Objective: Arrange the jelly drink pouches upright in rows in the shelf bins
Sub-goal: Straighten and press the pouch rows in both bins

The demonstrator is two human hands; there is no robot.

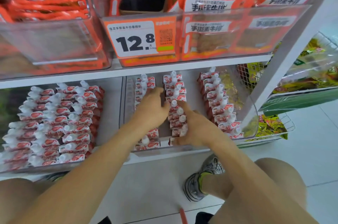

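Down in the clear middle bin point(253, 114): left hand point(152, 109), fingers loosely curled, resting on the left row of jelly drink pouches point(141, 86); right hand point(195, 128) curled round the middle row point(176, 108), forefinger stretched along it. Price tag point(136, 39) above reading "12.8"; orange packs point(208, 7) printed with Chinese characters.

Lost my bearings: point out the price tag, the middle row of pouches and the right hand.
price tag point(135, 40): head view, on the printed number.
middle row of pouches point(175, 93): head view, on a pouch near the back.
right hand point(193, 128): head view, back of the hand.
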